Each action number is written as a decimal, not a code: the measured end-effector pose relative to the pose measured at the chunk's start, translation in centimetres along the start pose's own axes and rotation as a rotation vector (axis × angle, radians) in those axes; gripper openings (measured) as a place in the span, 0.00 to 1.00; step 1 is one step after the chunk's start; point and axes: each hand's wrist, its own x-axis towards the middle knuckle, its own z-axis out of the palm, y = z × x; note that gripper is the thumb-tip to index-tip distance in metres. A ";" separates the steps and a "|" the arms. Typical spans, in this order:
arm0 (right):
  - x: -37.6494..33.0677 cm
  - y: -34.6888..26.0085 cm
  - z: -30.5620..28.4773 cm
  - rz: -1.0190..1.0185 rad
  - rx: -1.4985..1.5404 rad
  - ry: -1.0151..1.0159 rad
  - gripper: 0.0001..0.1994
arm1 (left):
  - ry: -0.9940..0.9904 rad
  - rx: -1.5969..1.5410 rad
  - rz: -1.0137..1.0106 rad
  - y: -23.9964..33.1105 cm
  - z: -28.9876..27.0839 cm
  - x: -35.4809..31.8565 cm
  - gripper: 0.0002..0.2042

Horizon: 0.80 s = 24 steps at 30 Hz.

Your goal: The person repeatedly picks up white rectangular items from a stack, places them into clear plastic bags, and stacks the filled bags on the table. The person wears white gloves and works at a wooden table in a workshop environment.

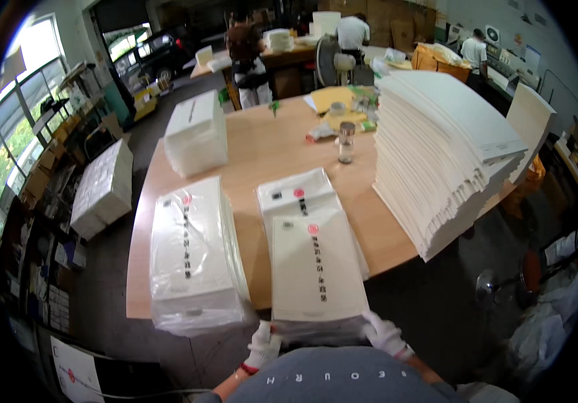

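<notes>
In front of me a cream, flat printed packet [319,269] with a red seal and black writing lies in a clear plastic bag [322,327]. The bag's near end hangs past the table edge. My left hand [262,346], in a white knit glove, is closed on the bag's near left corner. My right hand [384,334], gloved alike, pinches the near right corner; its fingertips are partly hidden. Under this packet, shifted away from me, lies another bagged packet [314,185]. To the left stands a stack of bagged packets [191,248] in shiny film.
A tall leaning stack of white sheets [436,134] fills the table's right side. A glass jar [346,143] and yellow paper [336,99] lie toward the back. Another wrapped stack [197,131] sits far left on the wooden table [269,144]. Several people work beyond it.
</notes>
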 end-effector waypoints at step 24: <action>16.4 -18.7 15.0 0.000 1.055 -0.721 0.16 | 1.017 -0.827 0.145 -10.7 -18.1 3.8 0.04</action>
